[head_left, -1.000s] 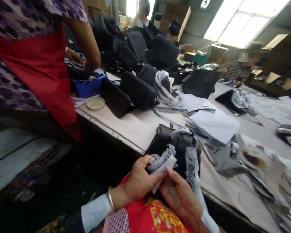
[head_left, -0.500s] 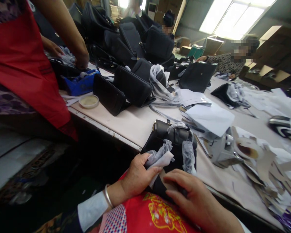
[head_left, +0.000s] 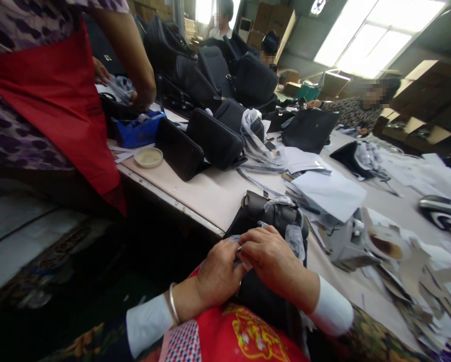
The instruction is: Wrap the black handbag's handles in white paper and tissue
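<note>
A black bag (head_left: 261, 289) leans against the table edge and my red apron (head_left: 225, 327), its top end on the table. Clear plastic wrap (head_left: 295, 240) covers parts of its straps. My left hand (head_left: 220, 271) is closed on a strip of wrapping, of which only small pale bits show between the hands. Close beside it, my right hand (head_left: 272, 264) is closed too, its fingers pinching the same wrapping over the bag. The fingertips largely hide what they grip.
Loose white paper (head_left: 329, 193) and cardboard scraps (head_left: 395, 271) lie to the right. Black bags (head_left: 216, 138) are piled farther back. A shallow round dish (head_left: 148, 157) and a blue box (head_left: 138, 129) stand at left, near a person in a red apron (head_left: 55, 100).
My right hand has moved up and left from the bag's lower part to meet my left hand at the wrapping. The view has shifted slightly.
</note>
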A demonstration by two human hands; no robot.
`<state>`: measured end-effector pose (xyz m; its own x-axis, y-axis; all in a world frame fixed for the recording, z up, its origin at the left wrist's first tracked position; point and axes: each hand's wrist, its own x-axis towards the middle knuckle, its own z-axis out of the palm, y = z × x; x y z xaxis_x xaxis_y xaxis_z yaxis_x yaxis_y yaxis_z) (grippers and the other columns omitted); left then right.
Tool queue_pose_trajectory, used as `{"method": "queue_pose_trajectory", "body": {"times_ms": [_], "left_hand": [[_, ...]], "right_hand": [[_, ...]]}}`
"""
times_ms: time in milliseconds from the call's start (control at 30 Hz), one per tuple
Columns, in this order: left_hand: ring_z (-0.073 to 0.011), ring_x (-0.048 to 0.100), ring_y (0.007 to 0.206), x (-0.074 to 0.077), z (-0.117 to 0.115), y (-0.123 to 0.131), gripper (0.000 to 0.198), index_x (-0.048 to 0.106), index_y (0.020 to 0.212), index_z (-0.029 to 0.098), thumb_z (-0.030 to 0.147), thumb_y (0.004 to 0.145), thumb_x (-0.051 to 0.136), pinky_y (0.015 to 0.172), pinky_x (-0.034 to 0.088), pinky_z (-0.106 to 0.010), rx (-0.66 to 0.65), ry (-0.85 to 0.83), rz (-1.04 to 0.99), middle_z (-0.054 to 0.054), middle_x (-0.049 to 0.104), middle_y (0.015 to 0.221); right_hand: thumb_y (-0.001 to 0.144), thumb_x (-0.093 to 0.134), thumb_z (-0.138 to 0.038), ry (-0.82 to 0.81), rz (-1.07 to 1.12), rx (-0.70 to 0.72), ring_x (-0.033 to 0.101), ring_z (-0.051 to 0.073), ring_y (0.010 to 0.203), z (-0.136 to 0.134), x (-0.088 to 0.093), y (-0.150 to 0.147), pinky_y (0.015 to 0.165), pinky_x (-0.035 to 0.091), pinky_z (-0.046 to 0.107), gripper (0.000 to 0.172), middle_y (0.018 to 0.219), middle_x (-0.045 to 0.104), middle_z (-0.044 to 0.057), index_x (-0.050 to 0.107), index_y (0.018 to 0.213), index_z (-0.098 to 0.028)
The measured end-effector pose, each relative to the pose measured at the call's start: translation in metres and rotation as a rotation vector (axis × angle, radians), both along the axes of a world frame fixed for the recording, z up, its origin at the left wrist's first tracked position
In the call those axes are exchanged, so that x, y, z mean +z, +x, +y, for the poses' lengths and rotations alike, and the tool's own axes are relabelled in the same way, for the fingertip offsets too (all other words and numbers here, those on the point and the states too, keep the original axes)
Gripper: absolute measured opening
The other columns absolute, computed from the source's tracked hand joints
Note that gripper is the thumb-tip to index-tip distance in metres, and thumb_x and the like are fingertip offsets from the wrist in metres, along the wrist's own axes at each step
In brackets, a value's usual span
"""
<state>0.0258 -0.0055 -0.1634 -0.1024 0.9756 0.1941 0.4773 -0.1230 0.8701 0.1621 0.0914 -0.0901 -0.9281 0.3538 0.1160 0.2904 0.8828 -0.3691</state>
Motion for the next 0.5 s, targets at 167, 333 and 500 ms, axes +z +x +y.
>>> {"method": "queue_pose_trajectory", "body": {"times_ms": [167, 333, 500], "left_hand": [[-0.0270, 0.065, 0.091, -0.002, 0.000, -0.002, 0.011, 0.063, 0.092, 0.015, 0.026, 0.089, 0.063, 0.086, 0.052, -0.043, 0.037, -0.039, 0.064, -0.010, 0.069, 0.094], [-0.0260, 0.064, 0.104, 0.005, -0.002, -0.008, 0.021, 0.063, 0.107, 0.016, 0.019, 0.086, 0.059, 0.100, 0.049, -0.042, -0.130, 0.086, -0.002, -0.010, 0.069, 0.104], [-0.0278, 0.065, 0.103, 0.001, -0.005, -0.007, 0.034, 0.062, 0.106, 0.018, 0.032, 0.079, 0.077, 0.095, 0.049, -0.043, -0.106, 0.033, 0.079, -0.008, 0.070, 0.109]], "right_hand": [[0.094, 0.060, -0.009, -0.139, 0.130, -0.057, 0.060, 0.020, 0.085, -0.001, -0.014, 0.002, 0.079, 0.043, 0.037, 0.016, 0.086, 0.068, 0.006, 0.066, 0.080, -0.015], [0.097, 0.057, -0.011, -0.171, 0.248, -0.082, 0.057, 0.020, 0.083, 0.000, -0.023, 0.007, 0.078, 0.046, 0.036, 0.019, 0.084, 0.065, 0.006, 0.062, 0.079, -0.016], [0.097, 0.057, -0.012, -0.154, 0.332, -0.079, 0.058, 0.019, 0.082, -0.004, -0.027, 0.006, 0.077, 0.048, 0.036, 0.019, 0.084, 0.066, 0.006, 0.061, 0.080, -0.017]]}}
